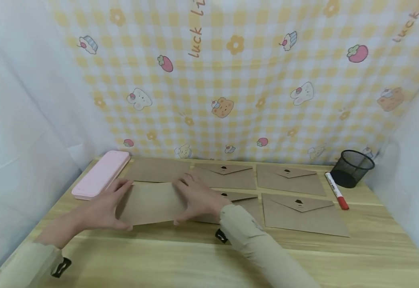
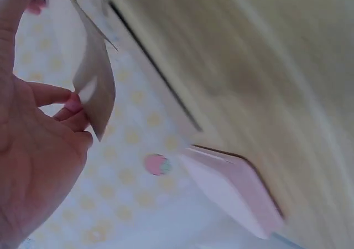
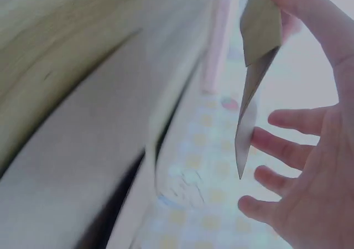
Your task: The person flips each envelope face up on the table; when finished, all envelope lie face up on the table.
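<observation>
Both hands hold a brown paper envelope [image 1: 153,204] above the table, its plain side showing in the head view. My left hand [image 1: 101,209] grips the left edge, thumb low and fingers at the top. At the right side, my right hand [image 1: 199,197] spans the edge with thumb and fingers. The left wrist view shows fingertips against the bent envelope [image 2: 98,88]. In the right wrist view, the envelope [image 3: 260,33] appears nearly edge-on, and some fingers of the right hand [image 3: 318,177] spread beside it.
Several brown envelopes lie in two rows, including a plain one [image 1: 155,169] and flapped ones [image 1: 303,218] with a hat mark. A pink case [image 1: 101,174] sits left. A red-capped marker [image 1: 335,190] and black mesh cup [image 1: 351,170] stand right. Behind hangs a checked curtain [image 1: 202,80].
</observation>
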### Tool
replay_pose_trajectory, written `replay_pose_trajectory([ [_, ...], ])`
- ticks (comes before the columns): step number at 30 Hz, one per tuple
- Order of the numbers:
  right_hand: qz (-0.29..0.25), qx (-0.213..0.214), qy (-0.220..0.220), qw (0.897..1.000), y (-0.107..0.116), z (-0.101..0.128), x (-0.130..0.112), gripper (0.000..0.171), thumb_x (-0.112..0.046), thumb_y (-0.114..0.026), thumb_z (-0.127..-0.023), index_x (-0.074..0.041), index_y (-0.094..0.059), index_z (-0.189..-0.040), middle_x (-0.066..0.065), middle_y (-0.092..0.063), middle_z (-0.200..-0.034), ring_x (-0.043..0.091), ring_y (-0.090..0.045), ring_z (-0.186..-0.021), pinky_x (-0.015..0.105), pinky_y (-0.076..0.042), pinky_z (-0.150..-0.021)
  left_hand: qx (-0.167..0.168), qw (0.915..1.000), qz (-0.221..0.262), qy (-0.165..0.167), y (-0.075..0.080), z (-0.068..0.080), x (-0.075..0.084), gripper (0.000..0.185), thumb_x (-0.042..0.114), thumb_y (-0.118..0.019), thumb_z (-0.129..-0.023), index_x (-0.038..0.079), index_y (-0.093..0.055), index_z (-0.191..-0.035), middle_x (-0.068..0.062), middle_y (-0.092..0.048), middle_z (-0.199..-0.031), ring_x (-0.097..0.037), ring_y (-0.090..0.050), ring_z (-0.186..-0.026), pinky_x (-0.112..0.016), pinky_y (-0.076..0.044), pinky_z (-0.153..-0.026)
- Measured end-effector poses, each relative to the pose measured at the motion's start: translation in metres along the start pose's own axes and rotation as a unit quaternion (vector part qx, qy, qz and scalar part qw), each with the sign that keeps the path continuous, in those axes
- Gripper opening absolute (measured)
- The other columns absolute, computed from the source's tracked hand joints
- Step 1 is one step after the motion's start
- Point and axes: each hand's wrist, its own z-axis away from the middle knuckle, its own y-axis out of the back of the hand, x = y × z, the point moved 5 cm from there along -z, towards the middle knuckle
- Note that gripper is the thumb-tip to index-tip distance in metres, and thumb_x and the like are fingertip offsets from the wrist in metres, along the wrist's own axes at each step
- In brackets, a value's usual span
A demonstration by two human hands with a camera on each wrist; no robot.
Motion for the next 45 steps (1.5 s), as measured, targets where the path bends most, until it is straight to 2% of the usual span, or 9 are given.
replay_pose_trajectory([
  [4,-0.058,0.002,-0.016,0.998,0.007,0.036,0.016,0.108,-0.057,-0.077,-0.064,-0.01,-0.026,-0.147,0.009,-0.031,-0.144,0.027,-0.021,-0.135,0.04,-0.023,-0.108,0.001,0.9998,0.008,-0.016,-0.011,-0.016,0.027,0.112,0.047,-0.084,-0.056,-0.014,-0.034,-0.135,-0.018,-0.034,-0.128,-0.029,-0.048,-0.107,-0.045,-0.045,-0.085],
  [9,-0.142,0.024,-0.048,0.988,0.013,0.078,0.047,0.103,-0.044,-0.082,-0.065,-0.009,-0.029,-0.146,0.01,-0.029,-0.144,0.025,-0.031,-0.129,0.042,-0.035,-0.101,-0.018,0.998,0.043,-0.042,-0.033,-0.055,0.058,0.11,0.043,-0.085,-0.055,-0.012,-0.034,-0.136,-0.02,-0.034,-0.129,-0.031,-0.045,-0.114,-0.043,-0.043,-0.092],
  [14,-0.171,0.072,-0.079,0.98,0.02,0.112,0.079,0.103,-0.038,-0.084,-0.062,-0.011,-0.031,-0.145,0.013,-0.031,-0.143,0.031,-0.033,-0.128,0.051,-0.035,-0.098,-0.049,0.9941,0.09,-0.036,-0.047,-0.094,0.082,0.111,0.041,-0.085,-0.057,-0.006,-0.03,-0.141,-0.018,-0.03,-0.135,-0.03,-0.04,-0.12,-0.042,-0.04,-0.096],
  [18,-0.172,0.079,-0.104,0.976,0.027,0.131,0.094,0.102,-0.036,-0.086,-0.061,-0.011,-0.033,-0.144,0.014,-0.03,-0.145,0.035,-0.03,-0.13,0.055,-0.034,-0.097,-0.059,0.9888,0.133,-0.033,-0.061,-0.111,0.094,0.111,0.038,-0.087,-0.058,-0.004,-0.029,-0.142,-0.013,-0.028,-0.135,-0.027,-0.038,-0.121,-0.041,-0.039,-0.096],
  [24,-0.131,0.085,-0.115,0.981,0.021,0.141,0.1,0.104,-0.036,-0.087,-0.059,-0.009,-0.033,-0.144,0.012,-0.031,-0.145,0.031,-0.03,-0.131,0.051,-0.035,-0.098,-0.071,0.9851,0.156,-0.02,-0.079,-0.119,0.095,0.111,0.04,-0.087,-0.058,-0.004,-0.029,-0.143,-0.01,-0.028,-0.134,-0.024,-0.038,-0.121,-0.038,-0.038,-0.097],
  [30,-0.169,0.098,-0.106,0.975,0.02,0.141,0.098,0.113,-0.041,-0.085,-0.062,-0.004,-0.02,-0.147,0.009,-0.029,-0.147,0.028,-0.025,-0.134,0.048,-0.028,-0.104,-0.071,0.9875,0.141,-0.004,-0.071,-0.114,0.092,0.111,0.039,-0.087,-0.056,-0.005,-0.031,-0.142,-0.012,-0.029,-0.135,-0.026,-0.041,-0.119,-0.039,-0.04,-0.096],
  [34,-0.208,0.148,-0.099,0.962,0.035,0.159,0.1,0.084,-0.038,-0.077,-0.074,-0.01,-0.034,-0.141,0.007,-0.033,-0.146,0.031,-0.032,-0.131,0.054,-0.032,-0.099,-0.073,0.9879,0.137,0.001,-0.064,-0.114,0.094,0.112,0.038,-0.087,-0.056,-0.005,-0.03,-0.142,-0.014,-0.027,-0.136,-0.027,-0.04,-0.119,-0.039,-0.039,-0.096],
  [39,-0.118,0.203,-0.045,0.971,0.049,0.188,0.103,0.029,-0.019,-0.076,-0.078,-0.01,-0.065,-0.103,0.012,-0.035,-0.143,0.036,-0.031,-0.13,0.057,-0.036,-0.094,-0.078,0.986,0.147,0.002,-0.057,-0.118,0.097,0.113,0.036,-0.087,-0.057,-0.005,-0.027,-0.143,-0.018,-0.025,-0.139,-0.03,-0.038,-0.122,-0.042,-0.038,-0.097],
  [45,0.093,0.148,0.014,0.985,0.035,0.199,0.103,0.036,-0.024,-0.082,-0.063,-0.009,-0.073,-0.095,0.014,-0.017,-0.152,0.038,-0.012,-0.137,0.06,-0.024,-0.101,-0.079,0.9861,0.146,0.004,-0.057,-0.122,0.097,0.114,0.038,-0.088,-0.056,-0.003,-0.028,-0.144,-0.018,-0.026,-0.139,-0.031,-0.037,-0.124,-0.044,-0.037,-0.098],
])
